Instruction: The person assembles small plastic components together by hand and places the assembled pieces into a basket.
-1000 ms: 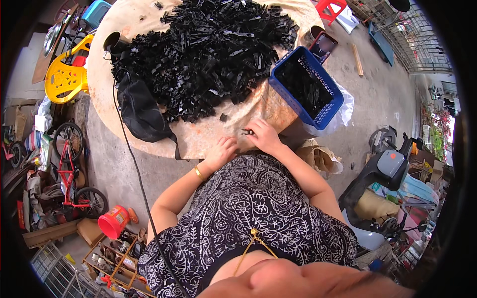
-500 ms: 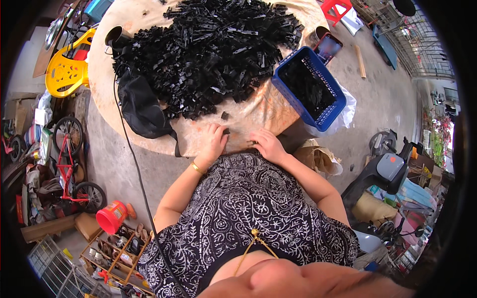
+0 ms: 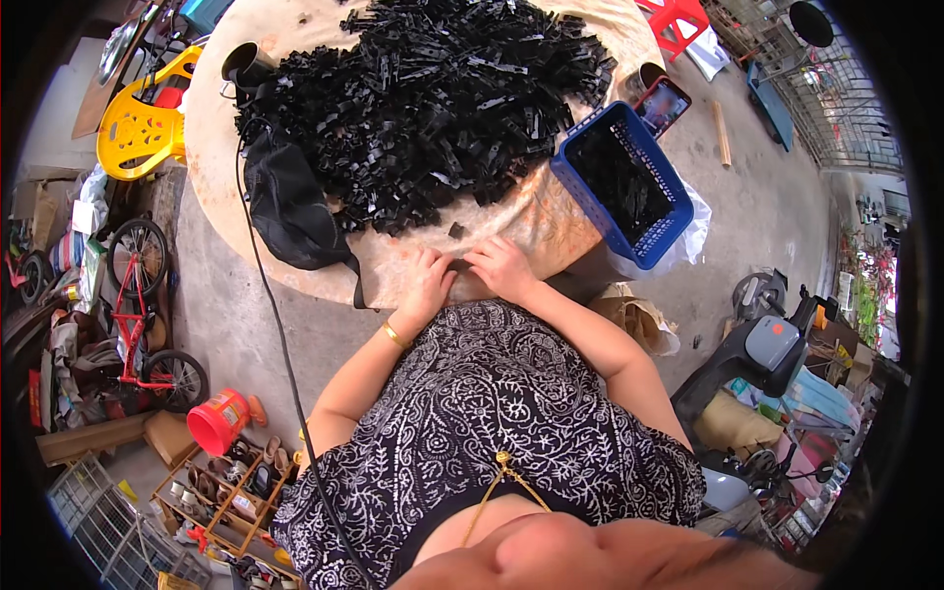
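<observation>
- Both hands work over the near edge of the round, cloth-covered tabletop [image 3: 212, 187], close together.
- The left hand [image 3: 430, 283] has its fingers bent, nearly closed on one side of a small dark piece [image 3: 459, 265].
- The right hand [image 3: 503, 272] reaches the same piece from the other side, its fingers bent and nearly closed on it; the exact grip is too small to tell.
- That piece sits between the two hands, just inside the near edge.
- A single black piece [image 3: 456, 231] lies flat just beyond the fingers, apart from the heap.
- The large heap of black pieces [image 3: 423, 123] covers the middle and stretches toward the far edge.
- A blue basket [image 3: 588, 204] containing more black pieces stands at the right edge; what supports it is unclear.
- A phone [image 3: 663, 106] leans just beyond the basket, near the right edge.
- A black bag [image 3: 295, 211] lies toward the near left edge, touching the heap.
- A dark cup [image 3: 246, 64] rests near the left edge.
</observation>
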{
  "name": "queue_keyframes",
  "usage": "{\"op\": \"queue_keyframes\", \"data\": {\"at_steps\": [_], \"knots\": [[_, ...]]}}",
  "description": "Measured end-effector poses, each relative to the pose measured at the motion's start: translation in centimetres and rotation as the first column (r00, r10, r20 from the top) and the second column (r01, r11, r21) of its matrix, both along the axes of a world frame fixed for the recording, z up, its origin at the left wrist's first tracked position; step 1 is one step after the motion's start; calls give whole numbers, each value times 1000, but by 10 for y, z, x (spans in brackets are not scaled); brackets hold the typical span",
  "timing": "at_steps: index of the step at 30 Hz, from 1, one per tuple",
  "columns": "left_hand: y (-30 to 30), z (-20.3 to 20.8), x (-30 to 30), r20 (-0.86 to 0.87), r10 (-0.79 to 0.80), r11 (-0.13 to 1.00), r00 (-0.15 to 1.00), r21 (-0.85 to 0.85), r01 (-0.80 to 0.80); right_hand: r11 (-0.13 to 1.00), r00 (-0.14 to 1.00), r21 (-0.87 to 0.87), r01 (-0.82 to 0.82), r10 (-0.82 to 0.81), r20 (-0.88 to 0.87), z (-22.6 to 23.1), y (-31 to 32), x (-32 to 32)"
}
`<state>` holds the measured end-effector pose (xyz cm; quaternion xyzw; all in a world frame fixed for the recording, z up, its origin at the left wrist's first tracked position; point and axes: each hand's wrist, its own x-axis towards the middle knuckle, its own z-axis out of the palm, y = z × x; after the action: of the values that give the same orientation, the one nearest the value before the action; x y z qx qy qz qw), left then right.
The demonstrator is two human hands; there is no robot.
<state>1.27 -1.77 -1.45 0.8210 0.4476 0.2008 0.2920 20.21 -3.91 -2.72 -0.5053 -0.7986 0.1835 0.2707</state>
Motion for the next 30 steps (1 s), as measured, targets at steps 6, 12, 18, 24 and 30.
{"op": "queue_keyframes", "data": {"at_steps": [6,12,18,24,30], "knots": [[3,-6,0,9,-77,997,997,4,77,999,999,27,-44,44,3,-11,1,-8],[7,0,3,-39,-134,990,990,46,136,997,991,42,-70,74,-108,-4,3,1],[7,-3,0,-12,-130,987,991,97,131,1000,1000,-11,-26,26,-7,-12,-12,24],[7,-7,5,-75,-192,979,979,48,196,996,999,80,-37,39,-17,-10,-4,21],[10,-9,8,-121,-249,964,961,71,258,995,998,79,-56,58,-29,-12,-2,19]]}}
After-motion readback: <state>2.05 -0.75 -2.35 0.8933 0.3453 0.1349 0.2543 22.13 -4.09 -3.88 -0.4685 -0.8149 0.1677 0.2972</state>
